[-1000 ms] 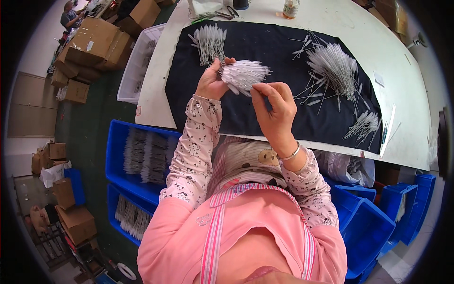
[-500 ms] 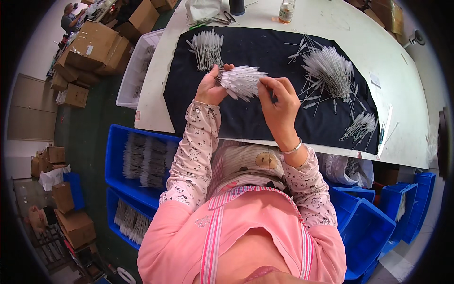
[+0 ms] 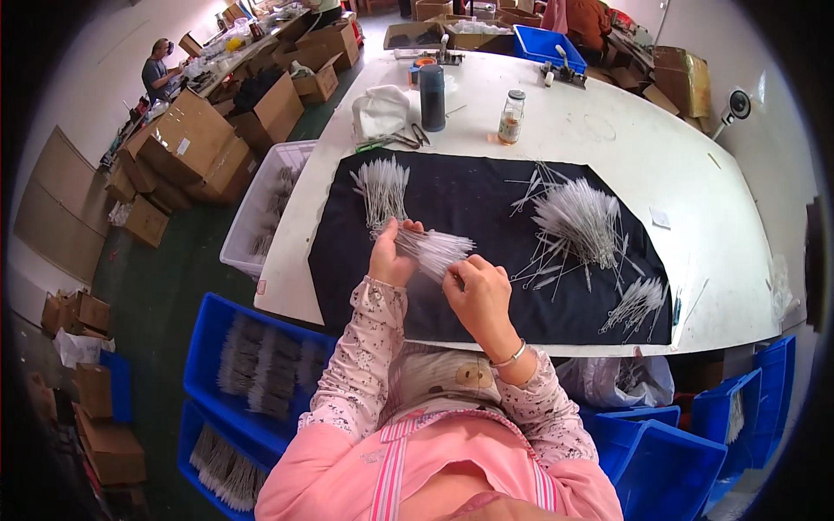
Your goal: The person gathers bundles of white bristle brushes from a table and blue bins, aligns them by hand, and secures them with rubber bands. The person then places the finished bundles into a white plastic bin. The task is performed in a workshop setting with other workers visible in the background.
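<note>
My left hand (image 3: 393, 259) is closed round the wire handles of a bundle of small white-bristled brushes (image 3: 441, 252), their bristle ends fanned toward the right. My right hand (image 3: 482, 297) has its fingers pinched together at the lower edge of those bristle tips; what sits between them is hidden. Just beyond my left hand, a neat stack of brushes (image 3: 382, 187) lies on the black cloth (image 3: 473, 195). A large loose heap of brushes (image 3: 578, 221) spreads over the cloth's right side. A smaller group of brushes (image 3: 638, 304) rests near its right front corner.
Beyond the cloth on the white table (image 3: 565, 130) stand a dark bottle (image 3: 432, 100), a glass jar (image 3: 512, 117) and a white cloth bag (image 3: 380, 113), with pliers (image 3: 408, 139) beside it. Blue bins (image 3: 204, 343) of brushes flank me on the left; other blue bins (image 3: 660, 460) are on the right.
The view has tilted up, showing more of the table's far side and the room. My left hand still holds the bundle, now with bristles pointing slightly downward; my right hand stays at the tips.
</note>
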Available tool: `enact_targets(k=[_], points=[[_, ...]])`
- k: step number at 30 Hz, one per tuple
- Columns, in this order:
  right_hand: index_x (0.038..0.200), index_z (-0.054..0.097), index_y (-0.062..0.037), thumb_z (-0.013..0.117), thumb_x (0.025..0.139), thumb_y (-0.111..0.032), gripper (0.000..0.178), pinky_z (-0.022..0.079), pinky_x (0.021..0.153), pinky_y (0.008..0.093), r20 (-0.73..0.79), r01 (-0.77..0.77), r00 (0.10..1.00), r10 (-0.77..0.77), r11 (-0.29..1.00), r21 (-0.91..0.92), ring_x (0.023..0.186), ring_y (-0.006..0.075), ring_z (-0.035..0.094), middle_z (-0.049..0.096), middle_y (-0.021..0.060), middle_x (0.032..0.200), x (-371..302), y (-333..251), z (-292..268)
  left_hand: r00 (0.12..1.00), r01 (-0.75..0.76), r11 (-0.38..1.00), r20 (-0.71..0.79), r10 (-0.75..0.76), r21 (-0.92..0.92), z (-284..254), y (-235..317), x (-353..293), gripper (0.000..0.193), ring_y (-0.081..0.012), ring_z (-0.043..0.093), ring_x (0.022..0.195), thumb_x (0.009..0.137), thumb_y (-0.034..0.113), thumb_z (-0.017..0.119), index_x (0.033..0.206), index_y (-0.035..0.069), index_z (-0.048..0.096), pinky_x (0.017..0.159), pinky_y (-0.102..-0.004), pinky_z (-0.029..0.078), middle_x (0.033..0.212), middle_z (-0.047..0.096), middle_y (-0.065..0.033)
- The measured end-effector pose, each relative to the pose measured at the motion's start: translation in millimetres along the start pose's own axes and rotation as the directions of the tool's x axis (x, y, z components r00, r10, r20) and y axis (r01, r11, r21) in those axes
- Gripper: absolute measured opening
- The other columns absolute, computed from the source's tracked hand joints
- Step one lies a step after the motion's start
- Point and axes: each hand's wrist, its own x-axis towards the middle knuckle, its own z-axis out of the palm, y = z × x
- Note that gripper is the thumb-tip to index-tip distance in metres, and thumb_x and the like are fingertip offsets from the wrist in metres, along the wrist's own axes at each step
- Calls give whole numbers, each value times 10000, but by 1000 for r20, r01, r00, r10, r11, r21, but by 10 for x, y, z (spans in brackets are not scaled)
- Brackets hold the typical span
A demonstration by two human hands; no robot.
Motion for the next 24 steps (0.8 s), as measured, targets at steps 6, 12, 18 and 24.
enact_targets(k=[6,12,18,24], points=[[682,639,-70,646,697,-121,53,415,608,352,9,-137,991,137,980,147,610,248,581,592,56,679,-88,179,-48,999,-16,994,-54,10,-105,14,-20,26,211,-261,582,802,963,256,473,870,71,513,838,-517,469,800,569,-80],[691,648,-35,624,712,-59,40,448,530,266,35,-441,886,462,818,368,539,154,576,577,65,595,-176,691,-672,880,-474,872,29,474,120,44,312,53,295,-224,572,699,970,290,469,794,58,518,755,-422,509,739,552,-61],[654,638,-58,638,693,-137,88,464,578,362,-27,-215,977,213,967,-140,576,265,592,611,84,656,36,554,-958,754,-652,215,593,283,727,645,-18,-577,241,-135,628,782,933,210,561,778,30,599,730,-263,495,830,671,-75],[710,625,-65,628,744,-126,70,411,650,362,52,137,990,-133,987,-88,639,255,572,573,62,684,408,187,-724,671,-712,137,725,-157,689,489,-424,-742,176,-51,559,803,866,36,624,1021,26,541,699,-218,468,848,628,-26]])
